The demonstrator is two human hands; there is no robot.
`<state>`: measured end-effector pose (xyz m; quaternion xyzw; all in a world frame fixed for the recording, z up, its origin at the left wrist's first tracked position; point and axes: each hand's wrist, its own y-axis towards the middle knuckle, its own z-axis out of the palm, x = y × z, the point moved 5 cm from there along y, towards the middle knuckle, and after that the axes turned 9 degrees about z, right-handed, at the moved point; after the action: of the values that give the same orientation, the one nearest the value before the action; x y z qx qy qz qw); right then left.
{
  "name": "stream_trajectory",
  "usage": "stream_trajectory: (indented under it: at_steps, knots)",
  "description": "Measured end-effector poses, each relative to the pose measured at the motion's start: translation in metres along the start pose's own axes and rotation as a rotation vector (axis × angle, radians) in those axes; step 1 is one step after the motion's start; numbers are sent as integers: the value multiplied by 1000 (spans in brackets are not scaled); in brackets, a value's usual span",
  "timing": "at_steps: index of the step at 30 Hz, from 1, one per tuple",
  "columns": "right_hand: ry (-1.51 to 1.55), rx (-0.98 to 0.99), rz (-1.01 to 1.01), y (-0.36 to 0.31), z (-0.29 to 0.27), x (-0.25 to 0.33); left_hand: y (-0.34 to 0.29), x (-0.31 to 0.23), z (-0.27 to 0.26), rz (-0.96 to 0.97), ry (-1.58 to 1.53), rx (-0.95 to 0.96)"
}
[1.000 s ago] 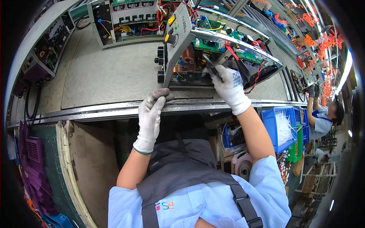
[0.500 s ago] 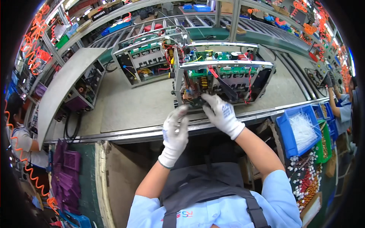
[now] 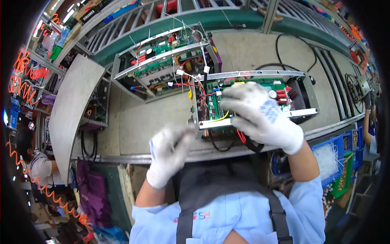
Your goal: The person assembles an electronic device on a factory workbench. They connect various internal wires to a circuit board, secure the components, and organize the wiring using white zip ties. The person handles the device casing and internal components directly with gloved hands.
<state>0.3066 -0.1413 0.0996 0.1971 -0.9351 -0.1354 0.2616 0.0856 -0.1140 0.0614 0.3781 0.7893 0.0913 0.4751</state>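
Note:
An open metal chassis (image 3: 260,75) stands in front of me on the work surface, a green circuit board (image 3: 260,83) with wires and red parts showing at its top. My right hand (image 3: 262,118), in a white glove, reaches over the board from the front, fingers stretched out and apart; whether the fingertips touch the board I cannot tell. Red and black cables (image 3: 242,137) hang at the chassis front under that hand. Left of the chassis's near corner, my gloved left hand (image 3: 168,152) is above the bench's front edge. Its fingers are smeared by motion.
A second open chassis (image 3: 162,57) stands behind to the left. Further left, a large grey panel (image 3: 75,110) leans over another unit. A roller conveyor (image 3: 162,12) runs along the back. Blue bins (image 3: 327,156) and a green bin (image 3: 343,179) sit at the right, purple parts (image 3: 93,195) at lower left.
My right hand has moved from low at the chassis front up over its board. My left hand has drawn away to the left. The whole view has shifted, showing more of the chassis top.

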Motion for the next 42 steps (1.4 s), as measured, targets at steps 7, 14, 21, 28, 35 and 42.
stream_trajectory:
  at_steps: [7,14,21,28,35,42]
  knots:
    - [249,197,7,-7,-10,12,68,-17,28,-224,554,116]
    - [537,52,340,76,-18,-46,37,18,29,-642,-294,-195]
    - [390,224,447,91,8,-47,21,14,25,-413,-197,-66]
    - [448,152,264,38,8,-10,39,25,17,-753,-795,-298]
    - [452,-5,451,32,17,-18,56,-41,-1,127,107,-58]
    - [363,122,509,34,25,-19,79,-22,39,-320,80,228]
